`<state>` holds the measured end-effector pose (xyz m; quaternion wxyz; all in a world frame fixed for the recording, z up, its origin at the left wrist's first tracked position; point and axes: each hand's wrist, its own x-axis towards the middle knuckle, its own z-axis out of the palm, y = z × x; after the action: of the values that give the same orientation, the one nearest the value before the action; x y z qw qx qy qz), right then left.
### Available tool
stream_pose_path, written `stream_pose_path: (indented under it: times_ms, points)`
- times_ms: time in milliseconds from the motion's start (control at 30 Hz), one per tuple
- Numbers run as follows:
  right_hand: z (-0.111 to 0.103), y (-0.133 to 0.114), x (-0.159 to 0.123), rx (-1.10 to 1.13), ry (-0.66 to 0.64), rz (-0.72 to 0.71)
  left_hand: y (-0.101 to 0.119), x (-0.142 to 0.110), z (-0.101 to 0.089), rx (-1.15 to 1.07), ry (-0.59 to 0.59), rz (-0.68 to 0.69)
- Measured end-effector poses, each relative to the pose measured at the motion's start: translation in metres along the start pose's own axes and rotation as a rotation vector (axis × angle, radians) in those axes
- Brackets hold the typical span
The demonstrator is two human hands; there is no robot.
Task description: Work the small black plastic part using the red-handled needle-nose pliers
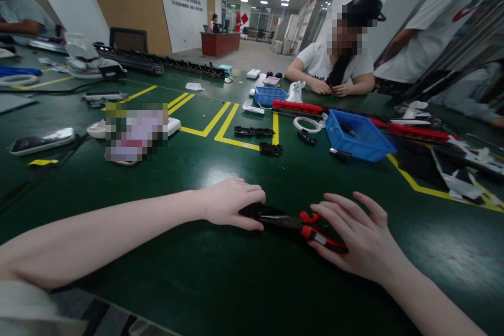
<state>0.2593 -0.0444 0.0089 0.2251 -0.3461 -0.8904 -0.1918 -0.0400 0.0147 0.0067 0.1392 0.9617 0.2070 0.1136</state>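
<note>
The hands (230,205) partly hide the red-handled pliers (295,222) and a dark piece (252,211) too indistinct to identify.

On the counter (189,273) before you, the pliers (281,221) lay between your left hand (232,202) and your right hand (362,239), handles to the right, a small part (251,210) at their tips. Beyond them, a short part (270,148) lay in front of a longer part (254,132). The near bin (360,143) stood right of both, a ring (297,125) left of it; the far bin (270,96) stood farther back. Past your left forearm lay a phone (136,136). A co-worker (328,68) was across the counter.
</note>
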Motion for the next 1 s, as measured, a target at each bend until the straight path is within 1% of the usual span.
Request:
stream_pose_path:
  times_ms: [367,700,1000]
  points:
    - [-0.0039,0.0014,-0.0001,0.001,0.019,0.035,-0.0010,0.0001,0.0003,-0.034,0.003,-0.011]
    - [-0.0014,-0.0013,0.0005,0.024,0.008,0.016,-0.0004,0.0003,-0.0010,-0.016,-0.002,-0.012]
    - [-0.0018,-0.0009,0.0003,0.001,-0.014,-0.022,-0.0002,0.0007,-0.0018,-0.027,-0.010,-0.009]
